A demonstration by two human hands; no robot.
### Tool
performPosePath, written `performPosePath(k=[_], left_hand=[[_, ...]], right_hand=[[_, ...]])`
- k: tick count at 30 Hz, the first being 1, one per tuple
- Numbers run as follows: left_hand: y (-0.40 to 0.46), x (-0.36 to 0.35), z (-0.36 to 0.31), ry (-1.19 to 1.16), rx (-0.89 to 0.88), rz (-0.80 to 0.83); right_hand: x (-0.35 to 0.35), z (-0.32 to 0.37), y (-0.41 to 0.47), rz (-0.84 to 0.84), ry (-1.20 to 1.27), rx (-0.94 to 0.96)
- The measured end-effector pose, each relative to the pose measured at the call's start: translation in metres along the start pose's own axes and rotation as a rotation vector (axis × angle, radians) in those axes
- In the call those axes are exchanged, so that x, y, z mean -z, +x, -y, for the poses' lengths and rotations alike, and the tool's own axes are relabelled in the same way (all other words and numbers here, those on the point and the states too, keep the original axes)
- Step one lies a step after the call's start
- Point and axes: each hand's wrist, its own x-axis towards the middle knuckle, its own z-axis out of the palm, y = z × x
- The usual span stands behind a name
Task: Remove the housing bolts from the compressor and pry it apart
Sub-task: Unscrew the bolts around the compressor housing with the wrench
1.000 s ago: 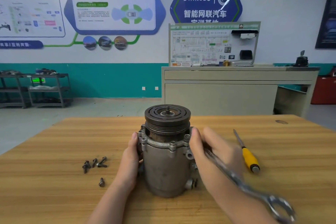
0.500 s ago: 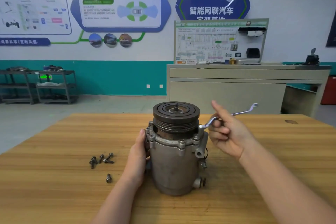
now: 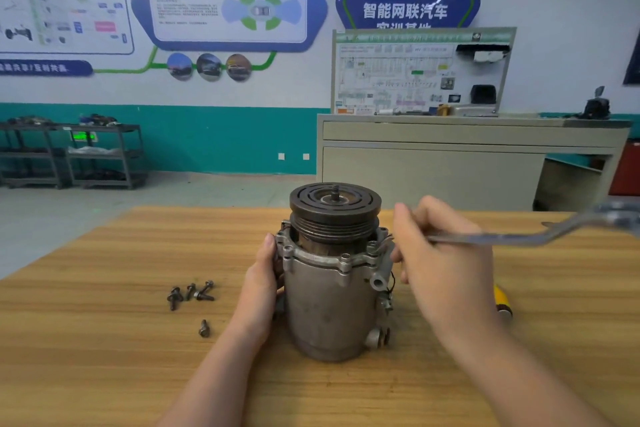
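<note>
The grey metal compressor [image 3: 329,302] stands upright on the wooden table [image 3: 104,357], its dark pulley on top. My left hand [image 3: 265,284] grips its left side just under the bolted flange. My right hand [image 3: 440,267] holds a silver ring wrench [image 3: 519,237] by its shaft, right of the compressor. The wrench's near end sits at a flange bolt [image 3: 372,246] on the right side, and its far end points out to the right, blurred. Several removed bolts [image 3: 190,293] lie on the table to the left.
A yellow-handled screwdriver [image 3: 502,302] lies on the table behind my right wrist, mostly hidden. One more loose bolt [image 3: 204,328] lies nearer the front. A beige workbench [image 3: 450,163] with a display board stands beyond the table.
My right hand has swung the wrench from lying over my forearm up to the compressor's right flange, then lowered it level. My left hand has kept its grip.
</note>
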Motion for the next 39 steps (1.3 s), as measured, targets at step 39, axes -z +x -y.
performPosePath(k=[39], left_hand=[[-0.003,-0.001,-0.002,0.051,-0.023,0.018]], right_hand=[[0.008,-0.013,-0.021,0.008,0.0,0.104]])
